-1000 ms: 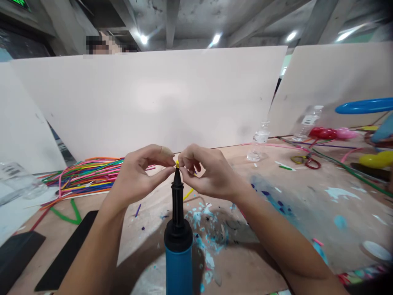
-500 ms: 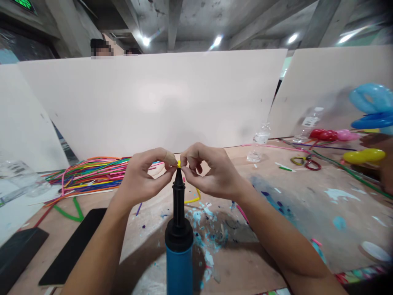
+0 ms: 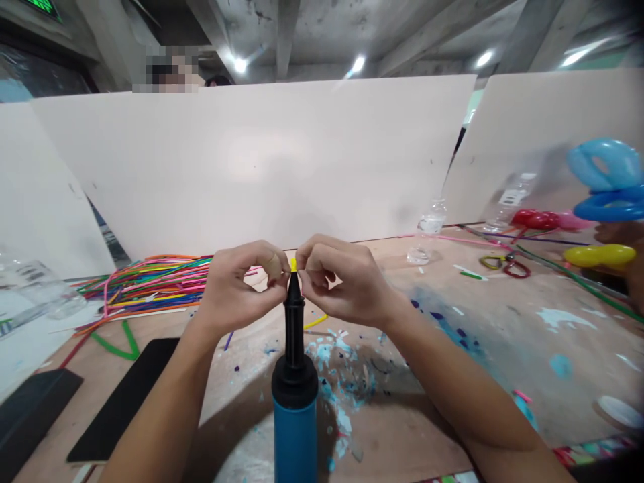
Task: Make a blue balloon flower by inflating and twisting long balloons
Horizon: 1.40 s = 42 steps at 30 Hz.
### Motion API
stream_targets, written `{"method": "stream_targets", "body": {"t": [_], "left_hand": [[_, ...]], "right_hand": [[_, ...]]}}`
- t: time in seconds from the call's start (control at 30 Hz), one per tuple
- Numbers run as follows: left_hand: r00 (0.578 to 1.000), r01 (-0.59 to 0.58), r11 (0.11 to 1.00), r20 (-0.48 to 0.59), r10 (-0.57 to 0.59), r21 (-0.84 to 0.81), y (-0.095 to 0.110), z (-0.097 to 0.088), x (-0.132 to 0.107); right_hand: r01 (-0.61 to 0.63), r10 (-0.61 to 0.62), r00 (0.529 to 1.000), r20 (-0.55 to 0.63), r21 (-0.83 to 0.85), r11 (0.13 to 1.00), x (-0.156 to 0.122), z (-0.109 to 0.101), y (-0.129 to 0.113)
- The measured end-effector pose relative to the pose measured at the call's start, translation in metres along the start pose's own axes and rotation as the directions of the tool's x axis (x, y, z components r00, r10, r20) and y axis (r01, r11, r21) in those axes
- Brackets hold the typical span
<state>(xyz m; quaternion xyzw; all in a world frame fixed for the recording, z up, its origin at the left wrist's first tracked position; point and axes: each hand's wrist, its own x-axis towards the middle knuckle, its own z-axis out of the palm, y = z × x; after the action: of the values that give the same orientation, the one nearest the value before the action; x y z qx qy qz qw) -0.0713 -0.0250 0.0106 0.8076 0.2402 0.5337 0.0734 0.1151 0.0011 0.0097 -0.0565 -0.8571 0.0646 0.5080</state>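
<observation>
A blue hand pump [image 3: 294, 416] with a black nozzle stands upright in front of me. A thin yellow balloon [image 3: 293, 264] has its mouth at the nozzle tip. My left hand [image 3: 236, 288] pinches the balloon's mouth from the left with thumb and forefinger. My right hand [image 3: 342, 278] pinches it from the right, fingers curled. The balloon's tail [image 3: 316, 322] trails down below my right hand onto the table.
A heap of uninflated coloured balloons [image 3: 145, 285] lies at the left. Black strips [image 3: 121, 402] lie at the near left. Water bottles [image 3: 426, 231], scissors [image 3: 503, 263] and another person's hand with blue and yellow inflated balloons [image 3: 604, 201] are at the right. White boards [image 3: 261, 161] wall the table's back.
Both hands have kept their pinch at the nozzle tip, shifting slightly. At the right, another person's blue and yellow balloons have moved and been twisted into loops.
</observation>
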Motion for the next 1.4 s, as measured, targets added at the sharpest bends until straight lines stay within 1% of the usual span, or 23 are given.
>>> {"method": "stream_targets", "body": {"t": [0.17, 0.3, 0.4, 0.47, 0.57, 0.7, 0.77, 0.87, 1.07, 1.23, 1.4], "left_hand": [[1.000, 0.005, 1.000, 0.020, -0.005, 0.029, 0.005, -0.002, 0.000], [1.000, 0.014, 1.000, 0.007, -0.015, 0.013, 0.007, -0.003, 0.000], [1.000, 0.028, 1.000, -0.002, -0.028, -0.005, 0.007, -0.004, -0.001], [0.999, 0.043, 0.999, -0.005, -0.043, -0.009, 0.006, -0.004, -0.002], [0.998, 0.067, 0.997, -0.012, -0.068, -0.025, 0.003, -0.005, -0.003], [0.995, 0.098, 0.995, -0.018, -0.098, -0.024, 0.003, -0.005, -0.003], [0.995, 0.095, 0.995, -0.017, -0.095, -0.022, 0.004, -0.004, -0.002], [0.996, 0.085, 0.996, -0.008, -0.086, -0.037, 0.007, -0.003, -0.002], [0.992, 0.127, 0.991, 0.024, -0.126, -0.037, 0.011, -0.004, -0.003], [0.984, 0.175, 0.984, 0.027, -0.176, 0.026, 0.008, -0.004, -0.007], [0.980, 0.176, 0.984, 0.094, -0.178, 0.035, 0.008, -0.005, -0.007]], "right_hand": [[0.029, -0.025, 0.998, 0.051, -0.069, 0.997, -0.001, -0.002, -0.003], [0.071, -0.066, 0.997, 0.030, -0.200, 0.977, -0.002, -0.002, -0.009], [0.071, -0.064, 0.997, 0.031, -0.301, 0.951, -0.002, -0.001, -0.013], [0.069, -0.060, 0.998, 0.037, -0.324, 0.944, -0.003, 0.000, -0.014], [0.077, -0.081, 0.997, -0.001, -0.297, 0.952, -0.003, 0.004, -0.012], [0.077, -0.086, 0.995, -0.048, -0.169, 0.983, -0.004, 0.007, -0.008], [0.068, -0.073, 0.997, -0.039, -0.112, 0.991, -0.004, 0.006, -0.007], [0.070, -0.071, 0.997, -0.007, -0.073, 0.995, -0.003, 0.003, -0.007], [0.121, -0.118, 0.992, 0.031, -0.108, 0.987, -0.002, -0.001, -0.009], [0.115, -0.106, 0.992, 0.069, -0.143, 0.983, -0.002, -0.004, -0.010], [0.124, -0.107, 0.988, 0.108, -0.168, 0.978, -0.003, -0.007, -0.014]]}}
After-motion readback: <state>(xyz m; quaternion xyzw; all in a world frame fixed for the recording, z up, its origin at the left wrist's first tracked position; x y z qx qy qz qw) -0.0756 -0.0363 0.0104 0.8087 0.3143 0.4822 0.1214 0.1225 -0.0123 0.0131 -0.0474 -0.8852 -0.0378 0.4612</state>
